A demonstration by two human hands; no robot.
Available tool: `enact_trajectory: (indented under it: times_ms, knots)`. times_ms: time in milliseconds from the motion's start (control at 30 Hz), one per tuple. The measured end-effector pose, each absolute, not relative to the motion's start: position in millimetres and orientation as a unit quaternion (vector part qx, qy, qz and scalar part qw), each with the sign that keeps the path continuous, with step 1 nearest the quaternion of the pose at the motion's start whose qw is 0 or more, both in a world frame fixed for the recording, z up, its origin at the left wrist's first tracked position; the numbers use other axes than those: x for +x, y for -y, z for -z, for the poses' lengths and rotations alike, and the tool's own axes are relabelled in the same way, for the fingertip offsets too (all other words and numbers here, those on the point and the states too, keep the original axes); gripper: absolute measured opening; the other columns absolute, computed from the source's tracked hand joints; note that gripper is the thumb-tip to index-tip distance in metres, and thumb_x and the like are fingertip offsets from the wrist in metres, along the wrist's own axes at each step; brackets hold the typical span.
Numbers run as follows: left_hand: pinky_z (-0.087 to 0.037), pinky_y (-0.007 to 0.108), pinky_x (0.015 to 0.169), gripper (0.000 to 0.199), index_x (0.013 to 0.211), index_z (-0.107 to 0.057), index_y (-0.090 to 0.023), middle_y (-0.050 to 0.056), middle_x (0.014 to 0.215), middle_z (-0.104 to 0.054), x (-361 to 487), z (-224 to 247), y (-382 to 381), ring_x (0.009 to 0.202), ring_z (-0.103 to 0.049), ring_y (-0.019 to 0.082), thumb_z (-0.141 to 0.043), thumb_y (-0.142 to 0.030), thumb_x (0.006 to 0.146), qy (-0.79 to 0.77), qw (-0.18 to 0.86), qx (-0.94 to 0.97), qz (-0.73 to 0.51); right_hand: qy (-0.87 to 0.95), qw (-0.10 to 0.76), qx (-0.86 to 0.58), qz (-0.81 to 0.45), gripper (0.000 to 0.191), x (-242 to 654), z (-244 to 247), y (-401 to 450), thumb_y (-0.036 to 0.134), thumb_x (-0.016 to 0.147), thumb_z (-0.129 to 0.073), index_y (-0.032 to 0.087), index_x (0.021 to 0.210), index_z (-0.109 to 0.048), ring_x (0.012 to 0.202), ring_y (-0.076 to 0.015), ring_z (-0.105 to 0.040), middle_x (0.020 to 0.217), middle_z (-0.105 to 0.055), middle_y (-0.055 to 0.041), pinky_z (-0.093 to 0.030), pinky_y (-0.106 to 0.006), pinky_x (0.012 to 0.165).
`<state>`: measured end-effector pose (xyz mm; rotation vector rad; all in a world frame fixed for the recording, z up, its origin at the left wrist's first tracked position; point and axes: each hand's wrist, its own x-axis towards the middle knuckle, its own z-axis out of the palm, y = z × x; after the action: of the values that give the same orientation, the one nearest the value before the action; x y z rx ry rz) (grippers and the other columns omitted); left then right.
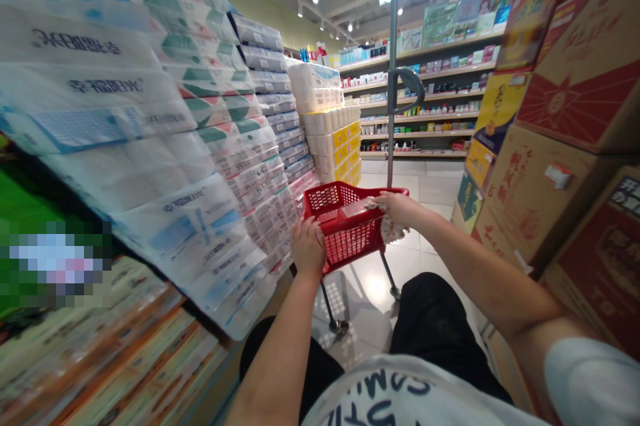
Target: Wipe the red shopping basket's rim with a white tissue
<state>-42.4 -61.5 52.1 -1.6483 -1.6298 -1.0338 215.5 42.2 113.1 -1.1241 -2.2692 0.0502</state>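
A small red plastic shopping cart (353, 246) on metal legs with casters stands in front of me, its perforated basket tilted in view. My left hand (307, 244) is closed over the left end of the shopping cart handle (345, 216). At the right end, my right hand (400, 209) grips the same handle from above. A pale crumpled cloth (395, 231) hangs under my right palm and pokes out by the fingertips. What lies inside the basket is mostly hidden by its front wall and the handle.
Tall stacks of wrapped tissue packs (175, 106) line the left side. Cardboard cartons (540, 179) are piled close on the right. A metal post (393, 26) rises beyond the cart, with shelves of small goods (440, 73) behind it. The aisle floor (425, 179) is white tile.
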Motion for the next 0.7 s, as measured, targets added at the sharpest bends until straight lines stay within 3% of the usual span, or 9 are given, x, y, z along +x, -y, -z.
enact_trajectory:
  times_ms: [100,200,267,333,400,467,600,700]
  knots:
    - [-0.029,0.048,0.111,0.029,0.104,-0.061,-0.019,0.006,0.122,-0.063,-43,-52,62,0.127,-0.045,0.025,-0.035,-0.025,0.094,0.616,0.291,-0.619,0.392,0.789,0.458,-0.406,-0.056,0.023,212,-133,-40,0.021,0.082,-0.054,0.022,0.1,-0.068,0.077,-0.02,-0.066,0.095,-0.068,-0.0053,-0.053,-0.034,0.072]
    - [-0.029,0.048,0.111,0.029,0.104,-0.061,-0.019,0.007,0.122,-0.063,-43,-52,62,0.128,-0.044,0.025,-0.034,-0.025,0.094,0.616,0.285,-0.619,0.395,0.639,0.685,-0.349,-0.026,0.031,202,-143,-35,0.029,0.092,-0.042,0.02,0.118,-0.057,0.098,-0.021,-0.061,0.112,-0.062,-0.0085,-0.05,-0.039,0.087]
    - [-0.029,0.049,0.111,0.029,0.104,-0.062,-0.019,0.007,0.122,-0.063,-43,-52,62,0.129,-0.044,0.025,-0.035,-0.025,0.094,0.616,0.282,-0.621,0.393,0.593,0.728,-0.344,-0.004,0.034,195,-135,-31,0.033,0.095,-0.039,0.019,0.123,-0.052,0.108,-0.0216,-0.056,0.118,-0.059,-0.0109,-0.046,-0.04,0.093]
    - [-0.029,0.049,0.111,0.029,0.104,-0.061,-0.019,0.007,0.122,-0.063,-44,-52,63,0.128,-0.044,0.025,-0.035,-0.025,0.094,0.618,0.282,-0.621,0.391,0.656,0.663,-0.36,-0.003,0.033,191,-118,-28,0.033,0.096,-0.037,0.018,0.12,-0.054,0.109,-0.0222,-0.055,0.117,-0.06,-0.0113,-0.044,-0.04,0.094]
    - [-0.028,0.048,0.111,0.03,0.105,-0.061,-0.019,0.007,0.121,-0.063,-44,-52,62,0.128,-0.044,0.026,-0.034,-0.025,0.094,0.619,0.285,-0.619,0.391,0.774,0.514,-0.37,0.0,0.031,191,-99,-26,0.032,0.096,-0.037,0.019,0.114,-0.059,0.103,-0.0229,-0.057,0.108,-0.064,-0.0098,-0.043,-0.041,0.093]
    - [-0.028,0.048,0.111,0.03,0.105,-0.061,-0.019,0.006,0.121,-0.063,-44,-52,62,0.128,-0.044,0.026,-0.034,-0.026,0.094,0.617,0.286,-0.619,0.391,0.804,0.437,-0.403,0.02,0.032,194,-87,-23,0.032,0.097,-0.036,0.019,0.114,-0.059,0.103,-0.0234,-0.057,0.109,-0.065,-0.0098,-0.039,-0.043,0.095]
    - [-0.027,0.047,0.112,0.03,0.104,-0.062,-0.019,0.007,0.121,-0.063,-43,-52,61,0.129,-0.044,0.025,-0.035,-0.026,0.094,0.616,0.281,-0.619,0.398,0.814,0.379,-0.431,0.085,0.035,195,-93,-16,0.045,0.09,-0.051,0.016,0.107,-0.062,0.108,-0.0265,-0.054,0.112,-0.064,-0.0115,-0.034,-0.042,0.1]
    - [-0.026,0.047,0.112,0.03,0.104,-0.062,-0.019,0.007,0.123,-0.063,-42,-52,62,0.13,-0.043,0.025,-0.035,-0.027,0.094,0.62,0.275,-0.614,0.404,0.825,0.337,-0.446,0.077,0.029,187,-104,-11,0.038,0.09,-0.051,0.013,0.1,-0.063,0.1,-0.0251,-0.057,0.103,-0.066,-0.0125,-0.039,-0.038,0.095]
